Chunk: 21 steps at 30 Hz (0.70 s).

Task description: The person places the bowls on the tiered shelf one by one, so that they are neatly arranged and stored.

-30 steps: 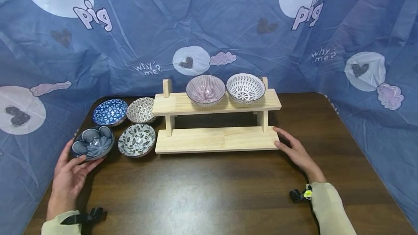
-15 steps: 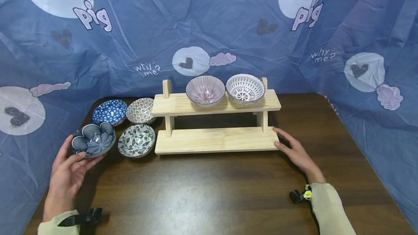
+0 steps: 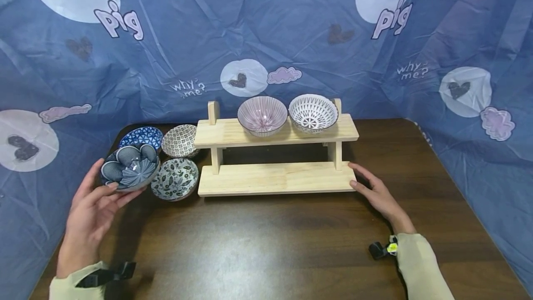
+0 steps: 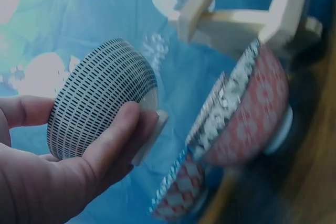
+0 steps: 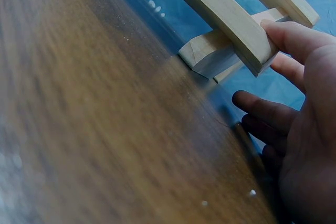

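My left hand (image 3: 91,209) grips a blue-grey patterned bowl (image 3: 135,170) by its side, thumb near the rim and fingers underneath. The bowl is raised and tilted, overlapping a blue-and-white bowl (image 3: 143,137) behind it. Its dashed outer wall (image 4: 100,98) faces the left wrist view. A two-tier wooden display stand (image 3: 276,178) stands mid-table; my right hand (image 3: 379,198) holds the right end of its lower board between thumb and forefinger. In the right wrist view the other fingers (image 5: 262,111) extend below the board.
A leaf-patterned bowl (image 3: 175,179) and a beige-patterned bowl (image 3: 180,140) stand left of the stand. On the upper tier sit a purple striped bowl (image 3: 263,115) and a black-and-white bowl (image 3: 313,113). A blue printed cloth (image 3: 316,50) hangs behind the brown table (image 3: 266,249).
My left hand has lifted the blue-grey bowl up and to the right, so it now covers part of the blue-and-white bowl. My right hand stays at the stand.
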Tool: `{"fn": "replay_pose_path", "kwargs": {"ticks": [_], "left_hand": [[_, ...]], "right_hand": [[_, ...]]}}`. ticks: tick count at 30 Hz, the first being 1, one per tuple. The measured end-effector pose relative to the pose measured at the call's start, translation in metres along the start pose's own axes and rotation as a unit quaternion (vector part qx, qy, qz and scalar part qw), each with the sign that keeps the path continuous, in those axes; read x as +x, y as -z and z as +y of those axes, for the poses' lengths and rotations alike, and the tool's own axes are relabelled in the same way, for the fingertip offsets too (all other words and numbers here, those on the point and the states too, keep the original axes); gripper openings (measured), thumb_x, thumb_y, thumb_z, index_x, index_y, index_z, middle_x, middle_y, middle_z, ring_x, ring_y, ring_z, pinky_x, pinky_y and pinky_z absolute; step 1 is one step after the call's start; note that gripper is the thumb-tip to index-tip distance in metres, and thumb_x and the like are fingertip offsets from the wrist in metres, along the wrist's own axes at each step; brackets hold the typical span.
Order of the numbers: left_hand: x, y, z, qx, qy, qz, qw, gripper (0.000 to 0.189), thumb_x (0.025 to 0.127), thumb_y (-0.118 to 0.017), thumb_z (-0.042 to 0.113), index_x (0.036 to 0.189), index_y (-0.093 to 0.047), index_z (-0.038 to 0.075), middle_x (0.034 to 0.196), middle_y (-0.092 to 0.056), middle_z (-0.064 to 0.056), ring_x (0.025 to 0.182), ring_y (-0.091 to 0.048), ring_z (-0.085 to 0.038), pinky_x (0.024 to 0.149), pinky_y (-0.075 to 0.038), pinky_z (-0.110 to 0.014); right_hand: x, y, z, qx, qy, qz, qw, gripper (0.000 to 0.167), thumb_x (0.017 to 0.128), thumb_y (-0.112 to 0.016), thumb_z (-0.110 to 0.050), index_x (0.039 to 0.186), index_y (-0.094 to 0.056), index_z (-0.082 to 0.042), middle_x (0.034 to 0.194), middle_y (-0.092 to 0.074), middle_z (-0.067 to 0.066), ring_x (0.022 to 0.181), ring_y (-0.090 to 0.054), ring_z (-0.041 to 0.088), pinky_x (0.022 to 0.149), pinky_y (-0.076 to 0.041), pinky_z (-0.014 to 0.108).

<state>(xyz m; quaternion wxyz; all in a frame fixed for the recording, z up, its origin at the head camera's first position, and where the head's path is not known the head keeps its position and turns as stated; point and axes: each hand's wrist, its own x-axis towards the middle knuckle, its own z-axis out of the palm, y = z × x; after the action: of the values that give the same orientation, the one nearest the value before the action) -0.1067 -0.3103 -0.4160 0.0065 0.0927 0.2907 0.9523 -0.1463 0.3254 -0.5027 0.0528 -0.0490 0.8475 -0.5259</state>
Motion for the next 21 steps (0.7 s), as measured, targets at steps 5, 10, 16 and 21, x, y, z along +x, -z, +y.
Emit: {"fn": "replay_pose_path", "kwargs": {"ticks": [5, 10, 16, 21], "left_hand": [[0.005, -0.016, -0.005, 0.0, 0.008, -0.014, 0.9999, 0.062, 0.096, -0.02, -0.021, 0.144, -0.044, 0.009, 0.13, -0.064, -0.019, 0.1, -0.072, -0.045, 0.082, -0.06, -0.061], [0.011, -0.028, -0.009, 0.015, 0.014, -0.02, 0.9996, 0.063, 0.096, -0.021, -0.021, 0.145, -0.043, 0.011, 0.131, -0.063, -0.018, 0.101, -0.071, -0.044, 0.082, -0.061, -0.06], [0.016, -0.039, -0.013, 0.045, 0.021, -0.017, 0.9986, 0.063, 0.096, -0.023, -0.02, 0.147, -0.042, 0.012, 0.133, -0.061, -0.015, 0.102, -0.072, -0.042, 0.082, -0.062, -0.057], [0.02, -0.047, -0.016, 0.071, 0.03, -0.009, 0.997, 0.064, 0.097, -0.026, -0.019, 0.149, -0.041, 0.016, 0.134, -0.06, -0.012, 0.103, -0.072, -0.04, 0.082, -0.063, -0.053]], "right_hand": [[0.0, 0.0, 0.0, -0.001, -0.002, 0.001, 1.0, 0.059, 0.101, -0.059, -0.028, 0.153, -0.038, -0.007, 0.162, -0.032, 0.021, 0.149, -0.026, 0.043, 0.119, -0.022, 0.068], [0.0, 0.0, 0.001, -0.002, -0.002, 0.002, 1.0, 0.059, 0.102, -0.058, -0.027, 0.153, -0.038, -0.007, 0.161, -0.032, 0.021, 0.149, -0.026, 0.043, 0.119, -0.022, 0.068], [0.0, -0.001, 0.001, 0.001, 0.0, 0.002, 1.0, 0.059, 0.101, -0.059, -0.027, 0.153, -0.038, -0.007, 0.161, -0.032, 0.021, 0.149, -0.026, 0.043, 0.12, -0.022, 0.068], [0.0, 0.0, 0.001, 0.003, 0.006, 0.003, 1.0, 0.058, 0.101, -0.059, -0.026, 0.153, -0.039, -0.007, 0.161, -0.034, 0.019, 0.149, -0.026, 0.042, 0.12, -0.022, 0.067]]}}
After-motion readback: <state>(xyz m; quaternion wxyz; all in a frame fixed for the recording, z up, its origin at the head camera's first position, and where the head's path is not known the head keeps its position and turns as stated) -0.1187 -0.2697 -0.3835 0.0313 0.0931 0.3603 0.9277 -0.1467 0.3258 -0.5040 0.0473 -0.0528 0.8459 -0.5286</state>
